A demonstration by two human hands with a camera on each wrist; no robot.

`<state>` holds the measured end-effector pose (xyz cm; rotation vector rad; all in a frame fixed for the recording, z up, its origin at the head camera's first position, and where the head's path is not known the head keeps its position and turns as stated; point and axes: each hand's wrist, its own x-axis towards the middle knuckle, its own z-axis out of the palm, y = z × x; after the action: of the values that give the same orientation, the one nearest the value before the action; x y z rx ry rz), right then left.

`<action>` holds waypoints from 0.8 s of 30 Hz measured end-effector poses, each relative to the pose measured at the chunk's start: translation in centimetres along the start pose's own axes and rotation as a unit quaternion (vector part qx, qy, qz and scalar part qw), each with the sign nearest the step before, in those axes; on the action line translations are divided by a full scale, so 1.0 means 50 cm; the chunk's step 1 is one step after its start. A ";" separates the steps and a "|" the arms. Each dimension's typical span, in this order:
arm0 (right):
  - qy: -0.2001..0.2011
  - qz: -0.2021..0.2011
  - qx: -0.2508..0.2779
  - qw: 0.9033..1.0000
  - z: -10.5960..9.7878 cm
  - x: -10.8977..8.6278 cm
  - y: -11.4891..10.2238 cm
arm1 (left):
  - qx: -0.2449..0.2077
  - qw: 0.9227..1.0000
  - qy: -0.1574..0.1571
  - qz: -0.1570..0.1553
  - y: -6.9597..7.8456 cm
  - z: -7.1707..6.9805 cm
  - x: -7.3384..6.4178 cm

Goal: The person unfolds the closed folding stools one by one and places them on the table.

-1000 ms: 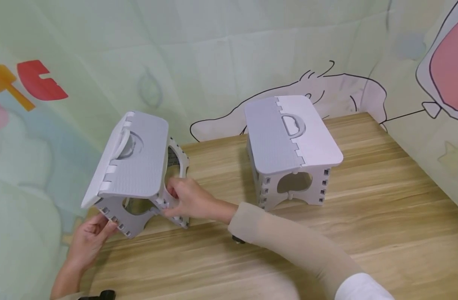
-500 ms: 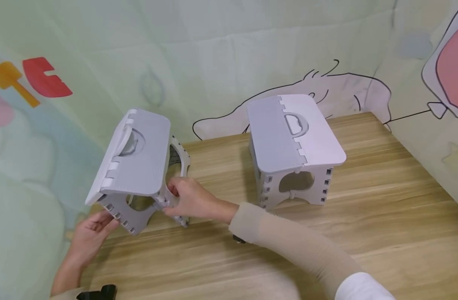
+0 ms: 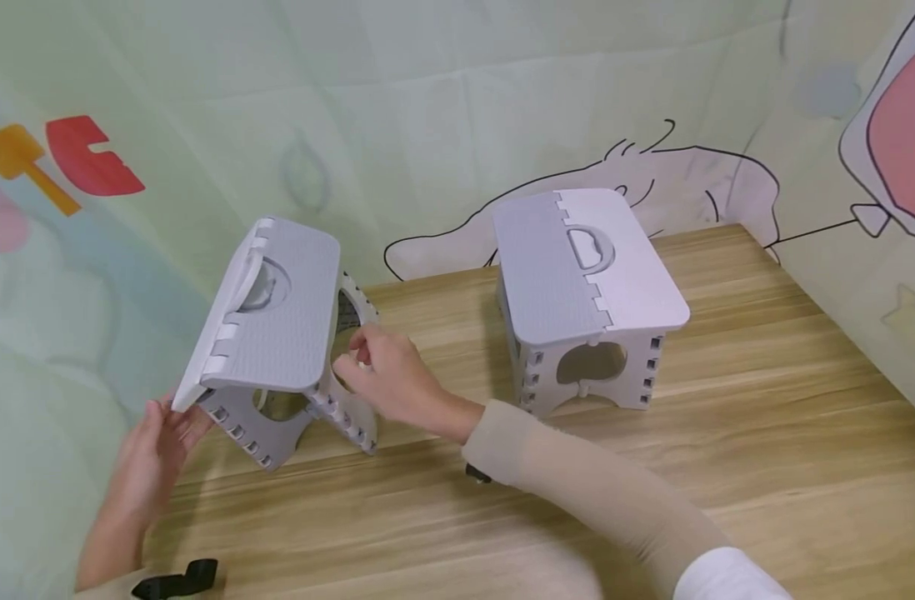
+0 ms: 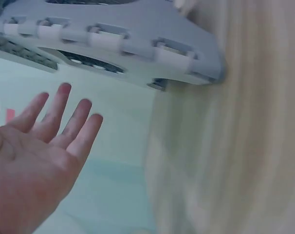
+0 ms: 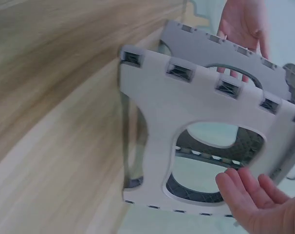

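Observation:
A grey-and-white folding step stool (image 3: 281, 325) stands partly folded at the left of the wooden table, its top bent along the middle hinge and its leg panels drawn inward. My left hand (image 3: 153, 454) is by the white half's lower edge; in the left wrist view its fingers are extended, apart from the leg panel (image 4: 113, 39). Beside the right leg panel (image 5: 157, 97) is my right hand (image 3: 393, 375), its fingers loosely bent in front of the oval opening and holding nothing. The stool's far legs are mostly hidden.
A second folding stool (image 3: 588, 267) of the same kind stands fully unfolded to the right, its top flat. Behind the table (image 3: 690, 500) hangs a printed cloth (image 3: 465, 108), which also runs along both sides. A black strap (image 3: 176, 581) is on the left wrist.
My right hand has let go of the right leg panel and lifted slightly. The left hand has let go of the left panel and shifted outward and up. The stool keeps its half-folded shape.

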<state>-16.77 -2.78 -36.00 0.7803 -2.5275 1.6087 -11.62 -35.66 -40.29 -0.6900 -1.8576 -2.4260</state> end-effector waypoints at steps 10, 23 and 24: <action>0.058 -0.009 -0.042 0.997 -0.039 0.038 -0.044 | 0.260 0.965 0.010 -0.006 0.118 0.034 0.062; -0.043 0.015 -0.240 0.970 -0.003 0.115 -0.135 | 0.485 0.871 -0.030 -0.072 0.174 0.118 0.159; -0.051 0.020 -0.247 0.967 0.002 0.122 -0.141 | 0.488 0.869 -0.040 -0.074 0.172 0.121 0.165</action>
<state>-19.01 -7.58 -28.34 0.7641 -2.8462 0.8873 -14.75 -30.55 -28.33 -0.5424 -2.8026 -1.1572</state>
